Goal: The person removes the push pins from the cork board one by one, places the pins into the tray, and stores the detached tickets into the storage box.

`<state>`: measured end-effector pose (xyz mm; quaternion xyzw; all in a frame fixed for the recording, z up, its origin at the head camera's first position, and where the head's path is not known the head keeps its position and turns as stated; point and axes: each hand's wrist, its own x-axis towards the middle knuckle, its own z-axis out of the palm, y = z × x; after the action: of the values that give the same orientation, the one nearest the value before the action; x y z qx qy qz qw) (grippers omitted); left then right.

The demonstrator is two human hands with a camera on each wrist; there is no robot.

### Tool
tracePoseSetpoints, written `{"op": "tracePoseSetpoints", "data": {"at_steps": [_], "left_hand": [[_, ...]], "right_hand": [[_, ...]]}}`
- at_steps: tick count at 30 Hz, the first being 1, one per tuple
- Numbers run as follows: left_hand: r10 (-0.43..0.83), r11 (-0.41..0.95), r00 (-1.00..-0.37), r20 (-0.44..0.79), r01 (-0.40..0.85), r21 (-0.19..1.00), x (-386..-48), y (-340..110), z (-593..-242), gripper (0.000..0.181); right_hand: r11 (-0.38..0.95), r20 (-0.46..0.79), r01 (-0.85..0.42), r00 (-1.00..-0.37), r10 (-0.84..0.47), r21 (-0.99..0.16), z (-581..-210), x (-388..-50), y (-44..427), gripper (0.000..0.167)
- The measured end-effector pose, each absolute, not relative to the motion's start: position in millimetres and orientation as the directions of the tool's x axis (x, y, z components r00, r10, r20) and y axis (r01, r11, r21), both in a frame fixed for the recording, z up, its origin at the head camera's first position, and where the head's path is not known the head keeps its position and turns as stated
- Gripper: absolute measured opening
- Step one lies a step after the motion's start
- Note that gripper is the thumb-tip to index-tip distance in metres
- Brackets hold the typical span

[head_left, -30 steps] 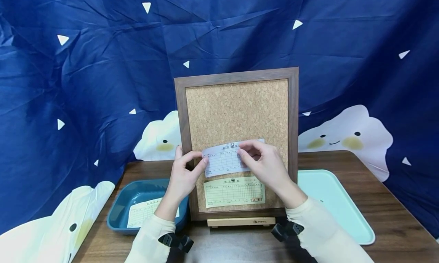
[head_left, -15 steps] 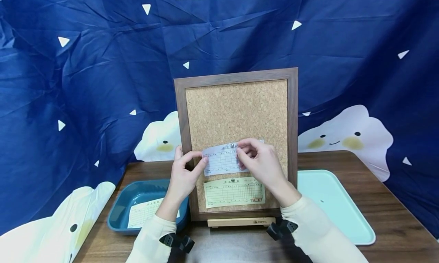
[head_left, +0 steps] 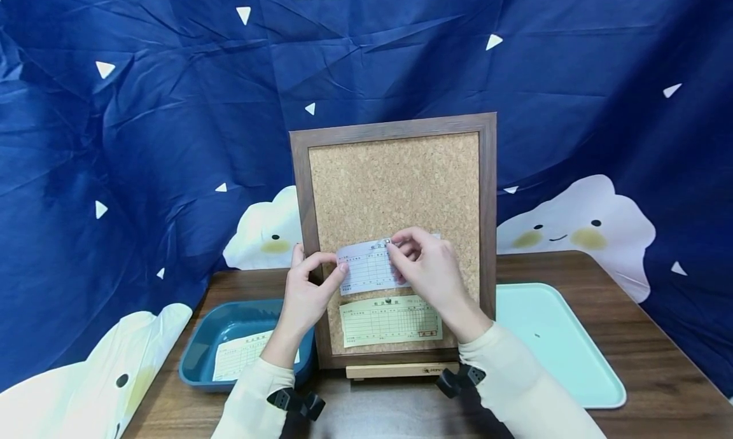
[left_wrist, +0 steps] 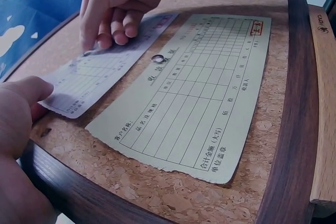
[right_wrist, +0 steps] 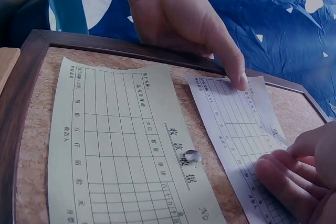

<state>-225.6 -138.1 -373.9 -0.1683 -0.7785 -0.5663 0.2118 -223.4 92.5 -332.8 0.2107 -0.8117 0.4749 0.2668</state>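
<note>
A framed corkboard (head_left: 395,184) stands upright. On its lower part hangs a pale green receipt slip (head_left: 391,324), fixed by a clear pushpin (right_wrist: 192,156) at its top middle. Above it lies a lavender receipt slip (head_left: 363,267). My left hand (head_left: 306,292) pinches that slip's left edge between thumb and index finger. My right hand (head_left: 435,273) is at the slip's top middle, thumb and index fingertips together at a small clear pushpin (head_left: 387,241), mostly hidden by the fingers. Its other fingers are curled over the slip and cover its right part.
A blue bin (head_left: 197,353) with another paper slip (head_left: 237,356) stands left of the board. A mint tray (head_left: 558,343) lies to the right. A wooden stand ledge (head_left: 401,371) supports the board on the brown table (head_left: 658,362). A blue cloth (head_left: 172,108) hangs behind.
My right hand has shifted left along the lavender slip until its fingertips reach the pushpin, which was visible beside them before. My left hand has stayed at the slip's edge.
</note>
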Motion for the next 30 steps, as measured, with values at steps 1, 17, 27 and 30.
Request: {"op": "tracePoseSetpoints", "data": {"at_steps": [1,17,27,30], "left_hand": [[0.022,0.302,-0.853,0.521,0.502,0.810,-225.9,-138.2,-374.2,0.011],[-0.010,0.277,-0.859,0.512,0.490,0.827,-225.3,-135.9,-377.8,0.011],[-0.010,0.265,-0.838,0.545,0.524,0.810,-228.5,-136.5,-379.9,0.010],[-0.012,0.268,-0.834,0.552,0.529,0.805,-230.3,-136.5,-379.8,0.009]], "right_hand": [[0.467,0.637,-0.596,-0.766,-0.087,-0.653,-332.8,-223.7,91.8,0.008],[0.578,0.671,-0.571,-0.739,-0.053,-0.583,-331.5,-224.7,85.0,0.008],[0.660,0.652,-0.500,-0.758,-0.020,-0.561,-327.7,-223.6,78.8,0.009],[0.662,0.649,-0.492,-0.761,-0.012,-0.565,-327.1,-223.7,78.0,0.009]]}}
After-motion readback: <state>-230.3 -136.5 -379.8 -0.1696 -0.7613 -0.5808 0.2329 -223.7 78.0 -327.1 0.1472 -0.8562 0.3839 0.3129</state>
